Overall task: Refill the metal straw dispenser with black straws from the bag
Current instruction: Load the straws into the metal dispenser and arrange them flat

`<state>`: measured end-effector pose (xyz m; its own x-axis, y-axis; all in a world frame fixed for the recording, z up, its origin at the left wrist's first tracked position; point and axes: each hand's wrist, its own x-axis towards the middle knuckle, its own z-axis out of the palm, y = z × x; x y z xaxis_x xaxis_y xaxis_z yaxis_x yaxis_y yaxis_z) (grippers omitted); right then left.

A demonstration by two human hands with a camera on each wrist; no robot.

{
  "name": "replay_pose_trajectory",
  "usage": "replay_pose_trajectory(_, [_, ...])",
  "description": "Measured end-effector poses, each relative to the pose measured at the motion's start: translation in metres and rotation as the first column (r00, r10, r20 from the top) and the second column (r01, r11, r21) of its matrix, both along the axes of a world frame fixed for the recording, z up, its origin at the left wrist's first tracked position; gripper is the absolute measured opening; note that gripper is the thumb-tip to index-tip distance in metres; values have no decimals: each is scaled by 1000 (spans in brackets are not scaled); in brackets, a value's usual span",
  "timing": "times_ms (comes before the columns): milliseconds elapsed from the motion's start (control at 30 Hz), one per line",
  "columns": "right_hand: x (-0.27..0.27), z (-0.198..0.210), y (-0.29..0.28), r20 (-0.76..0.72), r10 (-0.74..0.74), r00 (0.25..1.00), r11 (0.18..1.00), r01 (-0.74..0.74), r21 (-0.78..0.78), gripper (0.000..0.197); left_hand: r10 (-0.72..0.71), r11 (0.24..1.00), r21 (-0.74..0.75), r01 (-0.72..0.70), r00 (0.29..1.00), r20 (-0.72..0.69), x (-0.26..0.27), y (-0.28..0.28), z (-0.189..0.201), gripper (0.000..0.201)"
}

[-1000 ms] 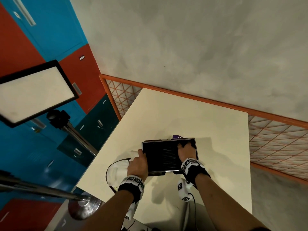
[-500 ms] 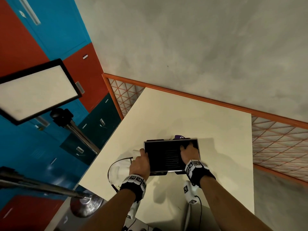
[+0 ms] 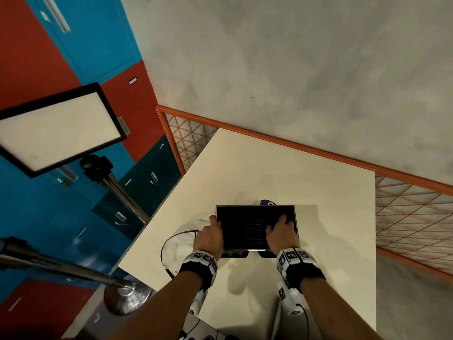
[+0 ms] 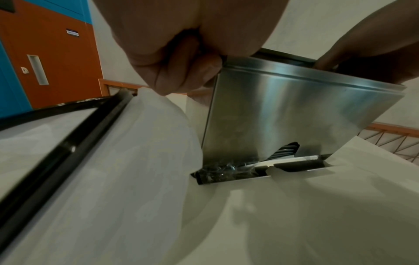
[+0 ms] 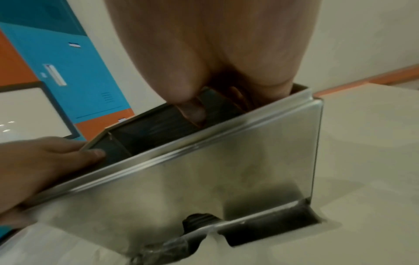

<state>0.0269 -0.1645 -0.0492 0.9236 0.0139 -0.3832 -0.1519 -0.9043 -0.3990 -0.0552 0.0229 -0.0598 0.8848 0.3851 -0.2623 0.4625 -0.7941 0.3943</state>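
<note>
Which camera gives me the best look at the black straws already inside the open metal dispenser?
The head view: it looks straight down into the rectangular steel dispenser, showing the black straws lying in rows. The right wrist view shows them dimly under the right hand. The left wrist view shows only a few at the bottom slot.

Both my forearms reach forward from the near edge, roughly parallel, each wrist wrapped in a black band with white marker tags. My left hand (image 3: 208,238) sits at the left end of the metal straw dispenser (image 3: 245,227), its thumb hooked over the top rim and its fingers (image 4: 172,75) curled down against the outer side wall, gripping it. My right hand (image 3: 280,234) is at the right end, palm down, its fingers (image 5: 192,109) dipping into the open top of the box. Whether they are holding anything inside, I cannot tell.
</note>
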Motion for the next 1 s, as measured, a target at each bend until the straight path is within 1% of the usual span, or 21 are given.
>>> replay_pose_trajectory(33, [-3,1,0,50,62,997,997,-60,-41,59,4,1000,-3,-4,1000,-1,2,0,2,19])
replay_pose_trajectory(67, [-6,3,3,118,147,982,986,-137,-90,55,7,1000,-6,-7,1000,-3,3,1,3,20])
replay_pose_trajectory(100, [-8,3,7,187,256,948,963,-234,-132,49,8,1000,-9,-8,1000,-5,4,1,2,21])
replay_pose_trajectory(133, [-9,3,13,236,373,897,926,-346,-149,44,9,1000,-9,-9,1000,-7,5,2,1,21])
replay_pose_trajectory(200, [-7,1,26,255,574,778,818,-560,-130,44,4,1000,9,-4,1000,-15,7,4,-2,21])
replay_pose_trajectory(233, [-3,-2,32,238,642,729,765,-631,-128,48,-2,1000,22,3,1000,-21,7,4,-4,20])
replay_pose_trajectory(267, [3,-4,37,213,680,701,731,-668,-136,54,-7,1000,30,8,1000,-27,8,5,-4,21])
replay_pose_trajectory(333, [13,-8,42,146,692,707,721,-671,-173,62,-13,999,30,14,1000,-28,7,5,-5,22])
replay_pose_trajectory(400, [17,-12,44,94,682,725,725,-656,-209,64,-11,1000,29,12,1000,-23,8,6,-3,23])
replay_pose_trajectory(567, [9,-15,47,38,690,722,702,-657,-275,59,4,999,35,-3,1000,-29,11,4,-2,24])
replay_pose_trajectory(667, [-1,-18,44,71,700,710,692,-651,-311,58,0,999,44,2,999,-33,10,5,-4,22])
replay_pose_trajectory(800, [-7,-21,39,125,692,710,707,-633,-316,60,7,1000,28,-6,1000,-21,10,4,-4,24])
replay_pose_trajectory(900, [1,-23,39,140,659,739,738,-598,-313,63,9,1000,20,-9,1000,-6,10,4,-5,25])
replay_pose_trajectory(1000, [12,-24,42,108,623,775,762,-570,-307,65,0,1000,13,0,1000,-4,6,4,-7,25])
